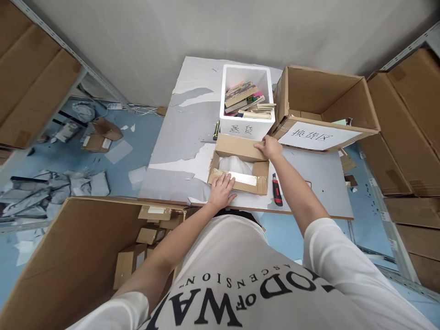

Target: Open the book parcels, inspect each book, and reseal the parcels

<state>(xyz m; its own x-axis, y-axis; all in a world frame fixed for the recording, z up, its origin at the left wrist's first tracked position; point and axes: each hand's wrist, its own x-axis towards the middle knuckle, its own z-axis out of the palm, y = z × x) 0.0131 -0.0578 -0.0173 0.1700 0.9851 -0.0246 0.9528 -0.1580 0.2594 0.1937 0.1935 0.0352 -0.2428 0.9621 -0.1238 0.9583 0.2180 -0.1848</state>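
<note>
Right hand (271, 147) grips the raised flap (235, 144) of the carton (262, 182), left hand (222, 189) spreads open over its near edge, white wrapping (235, 164) between them!

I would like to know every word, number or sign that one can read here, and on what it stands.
"退货": on the front of the white foam box.
"换货区": on the white sheet on the large carton.
"GOD OF WA", its end letters partly lost: on the T-shirt, upside down in this view.
"ASCENSION": same T-shirt.
Any text on the opened box's label or the books is too small or blurred.
</note>
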